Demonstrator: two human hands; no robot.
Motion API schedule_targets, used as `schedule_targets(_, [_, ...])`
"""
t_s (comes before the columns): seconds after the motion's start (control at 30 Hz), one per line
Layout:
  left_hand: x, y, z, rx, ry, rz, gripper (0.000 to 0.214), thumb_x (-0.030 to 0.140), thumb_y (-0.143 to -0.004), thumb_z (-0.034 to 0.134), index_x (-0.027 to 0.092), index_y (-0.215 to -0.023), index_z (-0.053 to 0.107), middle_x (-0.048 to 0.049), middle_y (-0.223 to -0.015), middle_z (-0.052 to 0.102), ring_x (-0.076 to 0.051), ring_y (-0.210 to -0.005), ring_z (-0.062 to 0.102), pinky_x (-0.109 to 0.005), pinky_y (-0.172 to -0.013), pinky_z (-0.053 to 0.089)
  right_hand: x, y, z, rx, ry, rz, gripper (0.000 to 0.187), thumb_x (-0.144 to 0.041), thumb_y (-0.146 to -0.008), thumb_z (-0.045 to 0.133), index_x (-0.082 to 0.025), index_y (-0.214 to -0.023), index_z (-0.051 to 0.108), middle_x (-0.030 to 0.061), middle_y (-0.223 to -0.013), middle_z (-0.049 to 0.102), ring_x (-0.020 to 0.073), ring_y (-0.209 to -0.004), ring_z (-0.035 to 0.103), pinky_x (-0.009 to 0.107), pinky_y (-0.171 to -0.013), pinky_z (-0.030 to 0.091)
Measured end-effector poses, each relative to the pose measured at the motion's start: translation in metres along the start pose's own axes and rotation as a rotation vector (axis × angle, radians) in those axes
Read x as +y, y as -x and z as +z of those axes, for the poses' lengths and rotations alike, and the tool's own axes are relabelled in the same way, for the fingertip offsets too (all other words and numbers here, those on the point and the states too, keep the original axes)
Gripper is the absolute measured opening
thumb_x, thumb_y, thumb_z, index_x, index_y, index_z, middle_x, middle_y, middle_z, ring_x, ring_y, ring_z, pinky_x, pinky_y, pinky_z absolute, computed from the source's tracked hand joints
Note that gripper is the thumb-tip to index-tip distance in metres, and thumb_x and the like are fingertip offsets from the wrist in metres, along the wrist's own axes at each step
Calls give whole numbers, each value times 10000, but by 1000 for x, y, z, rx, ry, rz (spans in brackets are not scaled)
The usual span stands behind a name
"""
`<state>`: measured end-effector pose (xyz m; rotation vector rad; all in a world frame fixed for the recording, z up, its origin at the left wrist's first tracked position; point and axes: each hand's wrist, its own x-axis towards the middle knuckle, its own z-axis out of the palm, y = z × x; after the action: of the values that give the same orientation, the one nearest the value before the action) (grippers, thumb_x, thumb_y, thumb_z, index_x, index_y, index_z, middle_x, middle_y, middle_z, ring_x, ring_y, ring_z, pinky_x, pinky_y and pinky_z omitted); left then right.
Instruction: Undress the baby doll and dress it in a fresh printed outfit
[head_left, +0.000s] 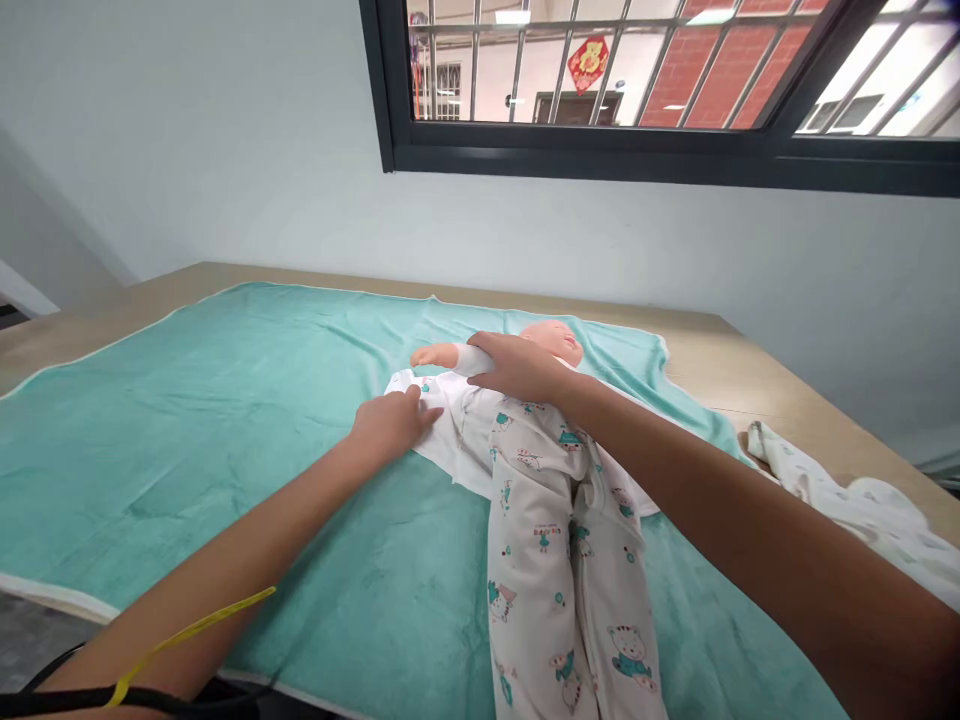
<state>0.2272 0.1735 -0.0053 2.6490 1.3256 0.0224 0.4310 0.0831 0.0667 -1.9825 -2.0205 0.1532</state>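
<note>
Doll [553,340] toward one o'clock on the blanket [225,430]: right hand [523,368] grips its sleeved arm [463,359]; left hand [391,424] pinches white cloth [459,430] toward nine; uneven tugging could twist the arm.

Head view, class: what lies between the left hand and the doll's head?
In the head view, white cloth, the doll's sleeved arm and the right hand holding it lie between the left hand and the doll's head.
</note>
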Motion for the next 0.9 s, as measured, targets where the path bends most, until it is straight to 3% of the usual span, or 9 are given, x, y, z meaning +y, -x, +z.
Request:
schedule_targets(0.2, [6, 13, 10, 70, -63, 50, 396, 537, -887, 480, 175, -829, 628, -176, -1043, 643, -338, -1068, 588, -361, -748, 458, -3, -1, 2, -16, 47, 18, 227, -348, -819, 610, -249, -1016, 559, 13, -956, 670, 186, -765, 589, 291, -590, 333])
schedule_targets(0.4, [-9, 36, 0, -23, 279, -78, 166, 372, -814, 536, 210, -846, 541, -41, -788, 667, -209, -722, 624, -278, -573, 390, -5, 3, -1, -19, 33, 9, 210, -353, -827, 601, -246, -1004, 560, 14, -963, 672, 184, -761, 586, 290, -596, 333])
schedule_targets(0.53, [-24, 52, -8, -171, 237, -43, 290, 497, -807, 542, 210, -768, 551, -38, -763, 678, -218, -698, 622, -283, -558, 377, -9, 1, 2, -51, 48, 0, 218, -350, -828, 601, -236, -1011, 569, 29, -987, 678, 193, -775, 593, 291, -597, 330])
schedule_targets(0.63, [-24, 38, -11, -35, 135, -34, 446, 579, -897, 381, 210, -800, 612, -79, -841, 703, -259, -764, 642, -319, -600, 403, -12, -3, 6, -92, 122, -48, 243, -352, -830, 612, -222, -1032, 570, 50, -1020, 681, 203, -789, 605, 293, -602, 326])
schedule_targets(0.73, [-18, 7, -6, 150, 92, 116, 436, 471, -956, 309, 228, -1092, 645, -108, -1158, 680, -286, -1033, 634, -352, -755, 463, -12, -4, 8, -93, 162, -80, 253, -368, -855, 596, -215, -1054, 562, 65, -1075, 671, 215, -830, 617, 293, -599, 324])
schedule_targets(0.83, [-20, -24, 6, 76, 39, 348, 474, 422, -971, 303, 249, -1350, 529, -109, -1445, 519, -282, -1325, 473, -419, -1023, 396, -8, -3, 10, -60, 147, -69, 267, -392, -866, 590, -216, -1062, 548, 62, -1081, 667, 218, -841, 618, 295, -595, 326])
schedule_targets(0.9, [-30, -38, 12, -3, 0, 324, 507, 419, -981, 270, 253, -1417, 470, -107, -1527, 432, -281, -1417, 368, -482, -1128, 287, -4, -2, 10, -48, 131, -67, 273, -412, -867, 594, -220, -1053, 542, 56, -1069, 671, 215, -825, 617, 297, -590, 326])
